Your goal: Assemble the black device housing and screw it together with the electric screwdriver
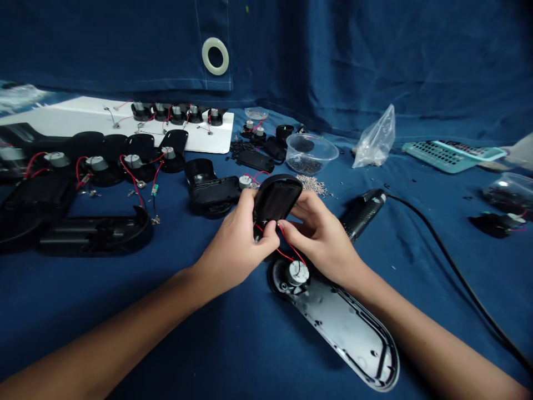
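Note:
A black plastic housing (272,203) with a rounded top is tilted up in my left hand (245,233), its hollow side facing me. The left fingers wrap its side and the thumb presses at its lower edge. My right hand (322,230) pinches beside that thumb, where a red wire (291,247) meets the lower edge; its other fingers reach behind the housing. What lies between the fingertips is mostly hidden. The red wires lead down to a round motor (298,272) in a long shell (345,330) with a pale inside, lying on the cloth under my right forearm.
A black power tool (364,211) with a cable lies at right. Behind are screws (312,185), a clear tub (312,155), a plastic bag (377,139) and a teal basket (452,155). Motor assemblies (97,164) line the left; a white board (208,141) holds more.

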The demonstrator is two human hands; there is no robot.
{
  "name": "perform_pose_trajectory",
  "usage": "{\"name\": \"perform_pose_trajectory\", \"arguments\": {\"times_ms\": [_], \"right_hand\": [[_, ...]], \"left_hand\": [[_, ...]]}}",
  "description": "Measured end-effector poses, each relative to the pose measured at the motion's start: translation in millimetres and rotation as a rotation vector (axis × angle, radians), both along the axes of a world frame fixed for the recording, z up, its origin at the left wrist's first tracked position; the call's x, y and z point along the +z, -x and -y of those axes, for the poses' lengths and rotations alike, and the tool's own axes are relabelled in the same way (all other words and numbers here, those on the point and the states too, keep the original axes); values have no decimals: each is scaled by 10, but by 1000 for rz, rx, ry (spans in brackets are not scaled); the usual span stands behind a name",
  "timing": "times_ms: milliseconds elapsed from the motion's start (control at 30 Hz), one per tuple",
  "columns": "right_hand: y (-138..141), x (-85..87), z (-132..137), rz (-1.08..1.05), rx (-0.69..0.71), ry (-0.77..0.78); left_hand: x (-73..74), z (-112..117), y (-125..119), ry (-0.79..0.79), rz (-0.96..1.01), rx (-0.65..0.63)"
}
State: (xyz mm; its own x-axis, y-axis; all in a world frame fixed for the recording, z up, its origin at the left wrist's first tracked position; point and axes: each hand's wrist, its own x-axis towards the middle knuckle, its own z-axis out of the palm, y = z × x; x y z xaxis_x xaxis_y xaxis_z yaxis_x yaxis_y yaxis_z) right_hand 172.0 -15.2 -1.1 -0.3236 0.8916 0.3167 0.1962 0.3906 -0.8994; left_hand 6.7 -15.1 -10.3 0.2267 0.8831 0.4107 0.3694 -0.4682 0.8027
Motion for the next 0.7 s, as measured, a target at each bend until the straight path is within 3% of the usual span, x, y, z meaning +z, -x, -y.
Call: {"name": "perform_pose_trajectory", "arguments": {"times_ms": [533,700], "right_hand": [[35,16,66,84,-102,22],[75,16,93,21,-99,22]], "left_hand": [[66,12,-37,-27,-101,114],[57,31,-47,-4,-80,115]]}}
